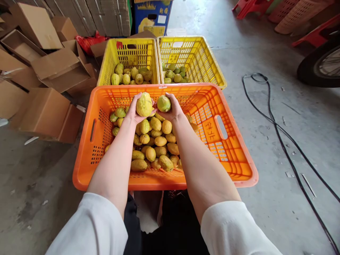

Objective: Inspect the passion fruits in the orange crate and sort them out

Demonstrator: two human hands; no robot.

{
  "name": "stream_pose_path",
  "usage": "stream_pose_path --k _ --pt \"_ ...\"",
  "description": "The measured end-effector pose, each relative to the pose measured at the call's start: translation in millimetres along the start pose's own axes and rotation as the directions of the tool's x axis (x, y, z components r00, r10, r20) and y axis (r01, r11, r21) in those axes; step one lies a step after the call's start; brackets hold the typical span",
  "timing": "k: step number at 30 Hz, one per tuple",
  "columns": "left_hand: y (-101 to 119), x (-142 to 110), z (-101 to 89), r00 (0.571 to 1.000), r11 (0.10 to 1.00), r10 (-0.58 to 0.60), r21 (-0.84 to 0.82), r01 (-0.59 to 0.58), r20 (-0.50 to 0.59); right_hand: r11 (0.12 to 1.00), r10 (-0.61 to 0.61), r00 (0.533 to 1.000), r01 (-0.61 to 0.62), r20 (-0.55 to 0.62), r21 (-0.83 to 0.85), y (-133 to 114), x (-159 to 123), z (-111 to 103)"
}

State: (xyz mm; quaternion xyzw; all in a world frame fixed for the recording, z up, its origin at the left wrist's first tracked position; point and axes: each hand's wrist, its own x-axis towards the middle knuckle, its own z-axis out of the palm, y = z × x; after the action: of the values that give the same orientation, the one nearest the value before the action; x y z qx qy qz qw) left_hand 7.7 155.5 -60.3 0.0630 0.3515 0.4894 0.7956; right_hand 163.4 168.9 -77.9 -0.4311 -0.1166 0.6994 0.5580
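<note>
My left hand [135, 108] holds a large, bumpy yellow lemon-like fruit [144, 105], its fingers curled round the side and underneath. Beside it, my right hand [174, 108] grips a smaller greenish-yellow lemon-like fruit [164, 103]. Both hands are raised over the far half of an orange plastic crate [85, 156], a little apart from each other. Many more yellow fruits [160, 141] lie heaped on the crate's floor beneath my forearms. Some at its left are greener, and my arms hide part of the pile.
Behind stand two yellow crates, the left [106, 67] with yellowish fruit, the right [212, 67] with greener fruit. Cardboard boxes [45, 113] clutter the left. A black cable [276, 127] snakes over the floor at right, near a wheel [321, 65] and red stools [247, 7].
</note>
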Motion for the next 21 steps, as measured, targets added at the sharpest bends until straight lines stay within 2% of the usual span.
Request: stream_pose_path --k 3,5,12,17,21 --pt "-0.7 0.5 -2.1 0.999 1.000 0.008 -0.001 -0.008 -0.040 0.998 0.048 0.999 -0.048 0.026 0.026 -1.0 -1.9 -0.4" --pt "0.0 1.9 -4.9 0.998 1.000 -0.001 -0.005 0.001 -0.065 0.999 0.036 0.999 -0.037 0.036 0.030 -2.0 -3.6 -1.2" --pt "4.1 0.9 -1.1 0.999 0.999 -0.032 -0.038 0.030 -0.032 0.995 0.096 0.988 -0.096 0.121 -0.001 -2.2 -2.9 0.5" --pt "3.8 -2.9 2.0 0.997 0.998 -0.064 -0.020 0.064 -0.033 0.982 0.186 0.980 -0.188 0.073 0.015 -4.9 -1.8 0.0" --pt "4.3 -0.9 1.0 0.994 0.995 -0.091 0.025 0.093 -0.064 0.971 0.238 0.967 -0.240 0.090 0.012 -7.5 -3.0 -4.8"
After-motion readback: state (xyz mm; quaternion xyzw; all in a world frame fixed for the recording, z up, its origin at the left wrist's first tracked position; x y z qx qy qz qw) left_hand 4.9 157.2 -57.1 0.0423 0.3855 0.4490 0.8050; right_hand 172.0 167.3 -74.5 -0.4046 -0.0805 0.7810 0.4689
